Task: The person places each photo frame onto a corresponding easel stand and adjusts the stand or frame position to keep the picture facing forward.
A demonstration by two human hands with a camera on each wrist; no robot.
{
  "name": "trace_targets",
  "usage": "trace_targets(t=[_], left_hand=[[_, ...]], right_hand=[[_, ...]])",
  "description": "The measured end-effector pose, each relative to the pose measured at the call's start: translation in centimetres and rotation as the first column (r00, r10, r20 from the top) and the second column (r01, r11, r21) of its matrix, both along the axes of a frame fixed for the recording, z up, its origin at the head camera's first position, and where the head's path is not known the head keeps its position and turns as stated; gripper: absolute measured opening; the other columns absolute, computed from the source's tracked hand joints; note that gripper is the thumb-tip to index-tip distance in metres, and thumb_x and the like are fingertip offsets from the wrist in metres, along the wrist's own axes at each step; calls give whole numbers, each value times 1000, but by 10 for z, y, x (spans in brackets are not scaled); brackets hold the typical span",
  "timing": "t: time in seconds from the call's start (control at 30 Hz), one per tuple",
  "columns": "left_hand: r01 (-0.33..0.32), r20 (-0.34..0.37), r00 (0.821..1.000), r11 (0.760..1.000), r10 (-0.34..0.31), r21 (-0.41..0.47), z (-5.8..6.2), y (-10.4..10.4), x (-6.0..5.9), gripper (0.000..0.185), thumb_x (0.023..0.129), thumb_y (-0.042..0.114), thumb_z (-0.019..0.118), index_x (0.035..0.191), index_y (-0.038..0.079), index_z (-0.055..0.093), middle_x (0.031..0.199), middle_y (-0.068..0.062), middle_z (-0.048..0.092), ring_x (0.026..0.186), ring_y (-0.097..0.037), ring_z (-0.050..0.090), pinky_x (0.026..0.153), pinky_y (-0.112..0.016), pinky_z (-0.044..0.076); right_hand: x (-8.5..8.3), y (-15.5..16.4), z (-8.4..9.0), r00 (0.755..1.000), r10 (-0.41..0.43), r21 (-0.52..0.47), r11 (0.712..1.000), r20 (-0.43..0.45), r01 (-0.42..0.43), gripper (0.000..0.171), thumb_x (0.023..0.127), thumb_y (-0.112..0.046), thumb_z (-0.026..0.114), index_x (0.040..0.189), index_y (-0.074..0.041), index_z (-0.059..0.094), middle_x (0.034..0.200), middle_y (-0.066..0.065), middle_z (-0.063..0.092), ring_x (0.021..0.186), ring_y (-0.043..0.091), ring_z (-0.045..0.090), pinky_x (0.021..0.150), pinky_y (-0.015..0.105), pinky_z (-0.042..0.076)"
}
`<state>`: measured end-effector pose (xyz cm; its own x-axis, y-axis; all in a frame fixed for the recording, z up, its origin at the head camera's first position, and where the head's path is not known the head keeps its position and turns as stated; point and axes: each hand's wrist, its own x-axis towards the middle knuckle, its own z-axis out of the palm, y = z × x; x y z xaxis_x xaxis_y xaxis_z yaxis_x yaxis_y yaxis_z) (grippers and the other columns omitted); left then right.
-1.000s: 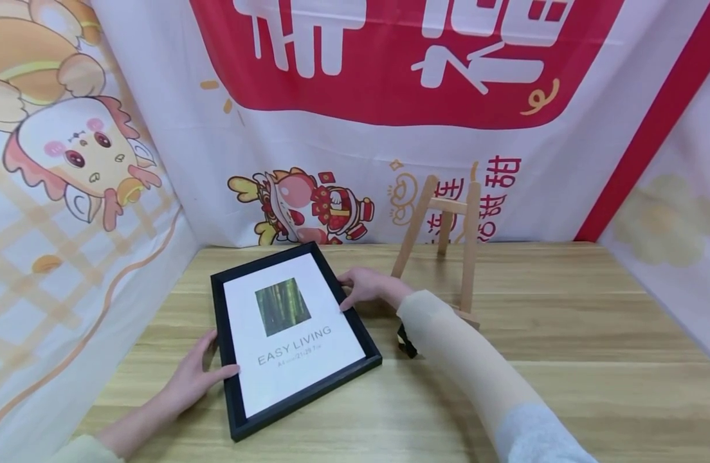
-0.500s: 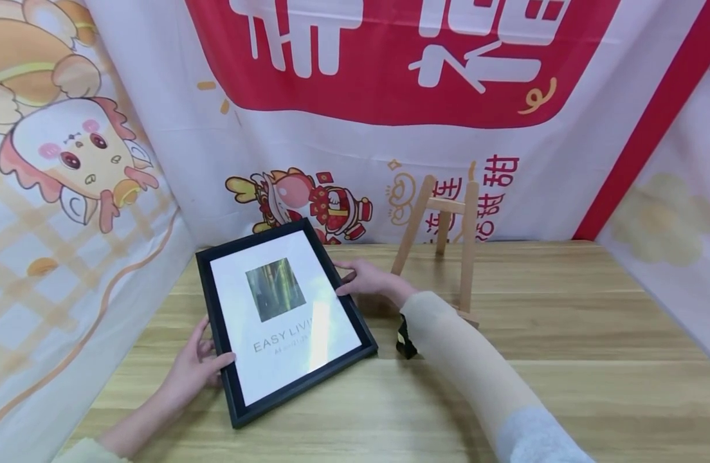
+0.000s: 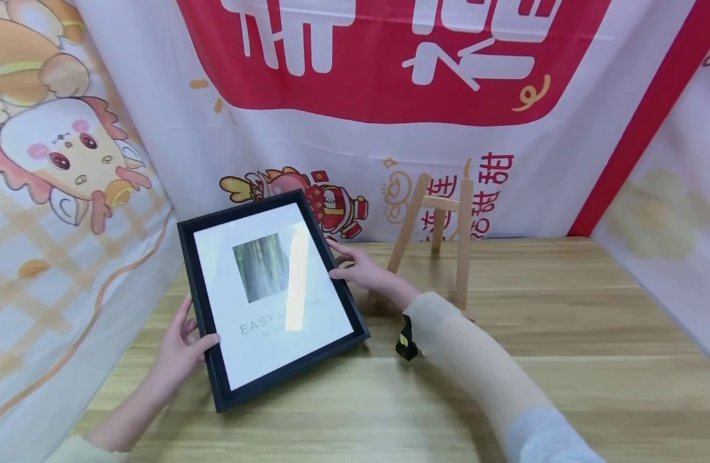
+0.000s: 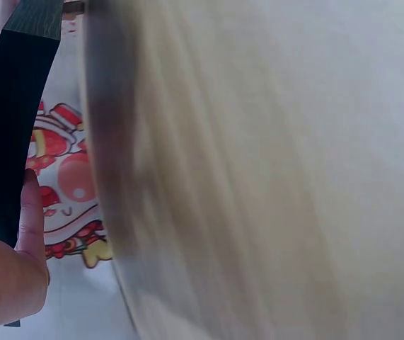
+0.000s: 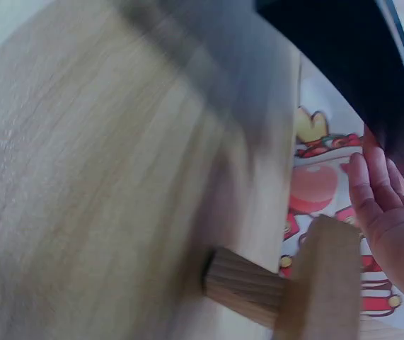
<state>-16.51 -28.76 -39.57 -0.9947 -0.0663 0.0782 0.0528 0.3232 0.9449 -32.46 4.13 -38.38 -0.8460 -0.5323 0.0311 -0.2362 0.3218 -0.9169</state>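
Black picture frame (image 3: 268,296) holds white print, tilted up off table (image 3: 505,386). Left hand (image 3: 181,350) pinches left edge, right hand (image 3: 361,270) grips right edge. Wooden easel (image 3: 442,238) just behind.

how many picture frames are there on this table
1. The black picture frame is left of centre, tilted up off the wooden table, gripped by the left hand and the right hand. A wooden easel stands behind, empty.

Both hands, left hand (image 3: 178,350) at 7 o'clock and right hand (image 3: 361,270) at 3, hold the tilted frame (image 3: 268,292); easel (image 3: 438,235) stands at its 3 o'clock.
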Motion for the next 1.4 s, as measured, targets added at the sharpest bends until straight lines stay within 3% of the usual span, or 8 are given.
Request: trace_targets(t=[0.23,0.47,0.53,0.67,0.77,1.1,1.27,1.4], left_hand=[[7,-85,996,1000,-7,-9,12,6,0,93,89,-8,60,156,9,-2,133,-40,40,83,0,62,64,-27,58],[52,-157,987,997,-41,62,17,17,-1,87,89,-9,61,154,8,7,119,1,53,91,-2,62,73,-20,55],[72,-175,983,995,-60,64,18,22,-1,86,89,-10,60,154,8,8,120,-2,53,92,-2,62,74,-20,55],[103,-186,978,994,-95,35,23,34,-2,85,90,-10,59,154,9,7,131,-24,47,96,-1,61,75,-21,55],[127,-185,975,992,-122,14,28,43,-5,85,90,-9,59,155,10,6,135,-33,42,97,-1,60,76,-21,55],[252,-223,943,968,-247,-6,38,74,-25,84,90,-9,59,155,15,10,132,-29,48,100,-10,61,78,-27,56],[304,-228,925,952,-303,-31,42,90,-37,86,90,-7,61,155,21,11,134,-24,49,108,-27,60,76,-31,57],[312,-209,922,945,-325,-93,46,104,-48,87,91,-2,63,155,27,11,139,-22,47,115,-36,55,77,-33,57]], right_hand=[[15,9,19,997,-31,-96,995,-64,25,68,95,-6,61,153,-27,32,134,7,52,111,23,54,93,36,50],[31,28,31,990,-82,-150,987,-118,64,71,93,-4,62,153,-26,32,123,13,57,106,24,58,90,37,51],[37,34,34,986,-100,-153,985,-133,79,71,93,-4,62,153,-26,32,121,14,57,100,24,60,87,36,52],[49,49,42,980,-123,-174,980,-155,95,72,93,-2,61,154,-25,30,118,17,57,89,25,62,80,34,53],[59,62,48,971,-142,-192,976,-191,105,72,92,1,61,154,-21,30,115,17,59,83,25,61,76,32,52],[80,108,54,937,-234,-215,960,-261,180,72,91,3,62,153,-19,32,112,19,58,87,27,62,76,27,53],[89,131,53,917,-284,-221,949,-279,227,74,91,4,62,154,-21,31,115,22,57,86,25,61,76,24,54],[96,147,50,894,-329,-241,935,-304,262,73,91,3,63,154,-19,31,115,24,57,83,21,62,74,22,54]])
